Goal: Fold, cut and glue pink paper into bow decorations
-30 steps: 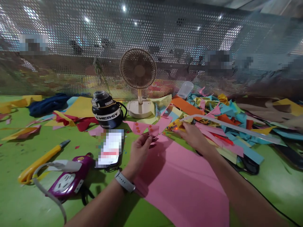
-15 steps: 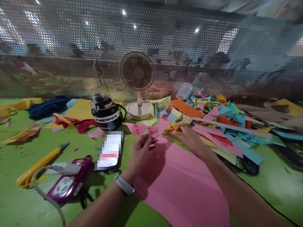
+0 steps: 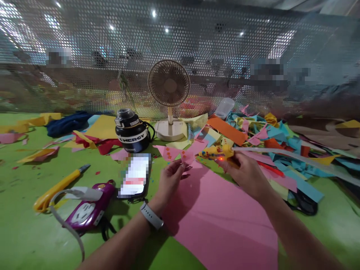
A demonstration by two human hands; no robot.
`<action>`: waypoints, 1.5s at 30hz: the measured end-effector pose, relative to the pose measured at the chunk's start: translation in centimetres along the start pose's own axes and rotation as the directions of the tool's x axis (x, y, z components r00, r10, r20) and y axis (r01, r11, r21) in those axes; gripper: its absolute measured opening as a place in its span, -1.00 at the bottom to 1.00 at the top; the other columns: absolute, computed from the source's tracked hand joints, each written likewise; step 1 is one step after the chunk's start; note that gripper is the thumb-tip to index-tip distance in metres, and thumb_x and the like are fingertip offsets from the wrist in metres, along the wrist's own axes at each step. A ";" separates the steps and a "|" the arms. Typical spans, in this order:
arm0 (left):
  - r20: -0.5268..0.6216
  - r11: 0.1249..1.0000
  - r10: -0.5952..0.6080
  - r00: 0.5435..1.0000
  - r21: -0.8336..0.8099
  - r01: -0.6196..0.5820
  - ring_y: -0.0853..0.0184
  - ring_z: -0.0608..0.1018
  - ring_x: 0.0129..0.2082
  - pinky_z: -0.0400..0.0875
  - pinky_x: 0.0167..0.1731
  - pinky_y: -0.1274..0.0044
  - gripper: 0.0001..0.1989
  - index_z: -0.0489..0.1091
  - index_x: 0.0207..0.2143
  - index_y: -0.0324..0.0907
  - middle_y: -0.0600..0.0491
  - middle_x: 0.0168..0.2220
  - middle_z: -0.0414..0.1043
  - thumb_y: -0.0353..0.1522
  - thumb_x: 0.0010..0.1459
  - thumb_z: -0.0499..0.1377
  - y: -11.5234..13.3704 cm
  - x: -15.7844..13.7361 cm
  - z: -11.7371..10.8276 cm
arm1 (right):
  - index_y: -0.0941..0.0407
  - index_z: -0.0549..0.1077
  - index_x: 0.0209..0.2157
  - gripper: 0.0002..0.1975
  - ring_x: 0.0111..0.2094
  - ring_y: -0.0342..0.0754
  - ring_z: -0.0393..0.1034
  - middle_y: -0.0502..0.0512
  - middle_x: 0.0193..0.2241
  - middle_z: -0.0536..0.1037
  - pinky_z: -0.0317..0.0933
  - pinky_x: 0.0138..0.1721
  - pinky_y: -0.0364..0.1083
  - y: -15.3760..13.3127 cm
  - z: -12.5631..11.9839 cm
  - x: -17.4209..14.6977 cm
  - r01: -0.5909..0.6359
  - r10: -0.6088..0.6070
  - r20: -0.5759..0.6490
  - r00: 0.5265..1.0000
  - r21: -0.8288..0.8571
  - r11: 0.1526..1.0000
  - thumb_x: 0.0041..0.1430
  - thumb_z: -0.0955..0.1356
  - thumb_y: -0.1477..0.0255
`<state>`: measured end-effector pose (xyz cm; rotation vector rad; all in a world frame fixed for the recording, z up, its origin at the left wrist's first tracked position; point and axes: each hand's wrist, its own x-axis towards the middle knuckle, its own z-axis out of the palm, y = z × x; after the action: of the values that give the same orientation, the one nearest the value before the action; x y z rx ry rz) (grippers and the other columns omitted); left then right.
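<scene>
Over pink paper, left hand pinches a scrap; right hand holds a glue gun (handle hidden).

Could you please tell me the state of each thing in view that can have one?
Left hand: pinching small pink paper.
Right hand: gripping glue gun.
Glue gun: red light lit.
Phone: screen lit.
Bottle: upright, lid on.
Fan: upright; spinning unclear.
Power strip: white adapter plugged in.
Large pink sheet: spread out.

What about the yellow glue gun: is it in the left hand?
No, the right hand holds the yellow glue gun, while the left hand pinches a pink paper piece.
</scene>
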<state>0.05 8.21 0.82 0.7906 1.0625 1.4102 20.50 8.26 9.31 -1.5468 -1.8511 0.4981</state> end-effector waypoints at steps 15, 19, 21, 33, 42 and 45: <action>0.044 1.000 0.011 0.999 -0.010 -0.011 0.17 0.62 -0.26 0.52 -0.32 0.44 -0.54 0.52 -0.27 -0.24 -0.07 -0.34 0.59 -0.12 -0.17 0.41 -0.2 -0.2 0.3 | 0.15 0.54 -0.32 -0.64 -0.38 0.02 0.50 0.14 -0.38 0.62 0.29 -0.40 -0.12 -0.5 1.6 -1.2 0.086 -0.088 0.071 0.994 0.034 0.996 0.15 0.34 0.12; 0.040 1.000 0.014 0.999 -0.013 -0.014 0.18 0.62 -0.27 0.52 -0.33 0.45 -0.53 0.52 -0.27 -0.24 -0.08 -0.33 0.59 -0.11 -0.17 0.41 -0.2 -0.2 0.4 | 0.15 0.54 -0.31 -0.66 -0.37 0.04 0.50 0.16 -0.36 0.62 0.31 -0.37 -0.10 -0.5 1.7 -1.2 0.084 -0.087 0.071 0.994 0.046 0.995 0.15 0.34 0.14; 0.040 1.000 0.018 0.999 -0.012 -0.018 0.17 0.63 -0.26 0.52 -0.32 0.44 -0.53 0.51 -0.28 -0.24 -0.08 -0.32 0.59 -0.10 -0.17 0.41 -0.1 -0.2 0.4 | 0.15 0.53 -0.28 -0.65 -0.34 0.05 0.51 0.17 -0.33 0.62 0.33 -0.35 -0.08 -0.4 1.8 -1.2 0.071 -0.075 0.071 0.995 0.065 0.995 0.15 0.34 0.14; -0.024 0.997 0.006 1.000 -0.080 -0.008 0.05 0.61 -0.16 0.53 -0.30 0.38 -0.46 0.44 -0.24 -0.23 -0.13 -0.25 0.59 -0.09 -0.21 0.43 -0.1 -0.2 0.4 | 0.14 0.47 -0.39 -0.63 -0.52 -0.02 0.46 0.12 -0.51 0.58 0.27 -0.52 -0.13 -0.5 2.9 -1.7 -0.114 0.109 0.044 0.993 0.136 0.984 0.08 0.37 0.08; -0.088 0.987 0.014 0.996 -0.156 -0.027 0.02 0.59 -0.10 0.52 -0.23 0.31 -0.42 0.40 -0.24 -0.21 -0.13 -0.25 0.60 -0.10 -0.26 0.45 0.0 0.1 0.4 | 0.14 0.51 -0.34 -0.59 -0.46 0.03 0.49 0.15 -0.50 0.60 0.36 -0.47 -0.08 0.7 3.9 -1.6 -0.135 0.147 -0.009 0.989 0.332 0.933 -0.01 0.41 0.06; -0.098 0.985 0.008 0.995 -0.168 -0.025 0.01 0.60 -0.12 0.53 -0.24 0.30 -0.42 0.39 -0.24 -0.21 -0.11 -0.28 0.60 -0.10 -0.28 0.46 0.1 0.1 0.5 | 0.16 0.50 -0.33 -0.60 -0.45 0.05 0.51 0.16 -0.48 0.60 0.41 -0.41 -0.05 0.7 4.1 -1.6 -0.161 0.173 0.007 0.985 0.408 0.899 -0.03 0.43 0.08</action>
<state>0.47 8.45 1.09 0.6140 0.9966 1.5439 18.26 7.43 5.51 -1.4182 -1.4772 0.8759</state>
